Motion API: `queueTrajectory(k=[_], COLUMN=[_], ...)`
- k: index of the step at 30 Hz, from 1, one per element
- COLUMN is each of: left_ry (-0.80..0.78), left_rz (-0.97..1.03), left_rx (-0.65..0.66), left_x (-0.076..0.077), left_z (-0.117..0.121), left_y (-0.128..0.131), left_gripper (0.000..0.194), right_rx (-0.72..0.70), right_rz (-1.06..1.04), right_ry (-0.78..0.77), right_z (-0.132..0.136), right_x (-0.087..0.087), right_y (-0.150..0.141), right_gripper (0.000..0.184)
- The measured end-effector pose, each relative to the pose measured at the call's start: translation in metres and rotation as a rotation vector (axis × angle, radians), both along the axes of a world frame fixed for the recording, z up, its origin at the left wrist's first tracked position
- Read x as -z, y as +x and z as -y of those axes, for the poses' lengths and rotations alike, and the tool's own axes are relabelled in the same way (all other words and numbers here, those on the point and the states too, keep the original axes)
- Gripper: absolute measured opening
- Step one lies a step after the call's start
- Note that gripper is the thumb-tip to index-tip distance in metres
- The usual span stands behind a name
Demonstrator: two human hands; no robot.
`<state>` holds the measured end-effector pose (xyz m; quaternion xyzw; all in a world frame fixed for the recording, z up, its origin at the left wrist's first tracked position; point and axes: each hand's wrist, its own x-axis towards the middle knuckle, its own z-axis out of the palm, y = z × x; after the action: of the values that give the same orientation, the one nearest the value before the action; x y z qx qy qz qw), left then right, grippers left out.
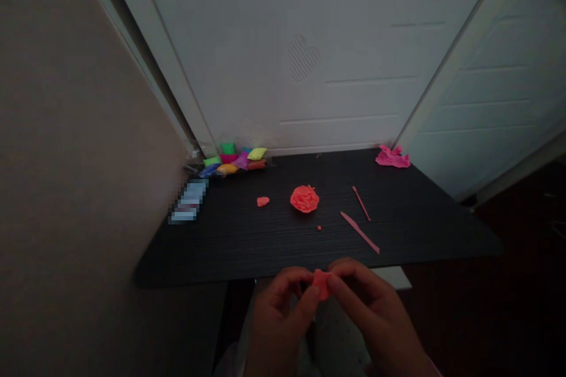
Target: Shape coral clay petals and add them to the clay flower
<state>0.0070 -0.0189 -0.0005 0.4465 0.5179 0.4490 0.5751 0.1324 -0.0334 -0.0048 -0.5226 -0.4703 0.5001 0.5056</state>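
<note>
Just in front of the table's near edge, my left hand and my right hand pinch a small, flattened piece of orange-red modelling clay between thumbs and fingers. Its ends are partly hidden by the fingertips. Beyond them on the table lies a round, bowl-like orange clay shape with thin strands heaped in it. A tiny clay ball sits nearer to me, and a small clay lump rests to the left. To the right are a pink clay knife and a thin pink modelling stick.
Colourful clay packets lie at the back left of the dark table, with a blurred-out pale item in front. A crumpled bright pink piece is at the back right. White panels rise behind; a wall stands left.
</note>
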Motion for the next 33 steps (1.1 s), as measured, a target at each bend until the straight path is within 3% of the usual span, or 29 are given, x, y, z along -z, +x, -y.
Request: queueTrajectory(k=[6, 25, 33], left_ry=[0.086, 0.135, 0.222], left_rz=[0.0, -0.043, -0.074], left_rx=[0.027, 0.081, 0.143], left_x=[-0.0029, -0.0011, -0.004], left_z=[-0.0003, 0.0041, 0.0032], left_y=[-0.0019, -0.0015, -0.0084], left_gripper=[0.009, 0.006, 0.009], right_rx=[-0.008, 0.016, -0.046], right_rz=[-0.099, -0.177, -0.294], right_ry=[-0.036, 0.002, -0.096], right_z=[-0.0004, 0.0005, -0.0006], right_x=[-0.003, 0.0, -0.0021], right_y=[0.0006, -0.0017, 0.0004], right_gripper=[0.014, 0.012, 0.014])
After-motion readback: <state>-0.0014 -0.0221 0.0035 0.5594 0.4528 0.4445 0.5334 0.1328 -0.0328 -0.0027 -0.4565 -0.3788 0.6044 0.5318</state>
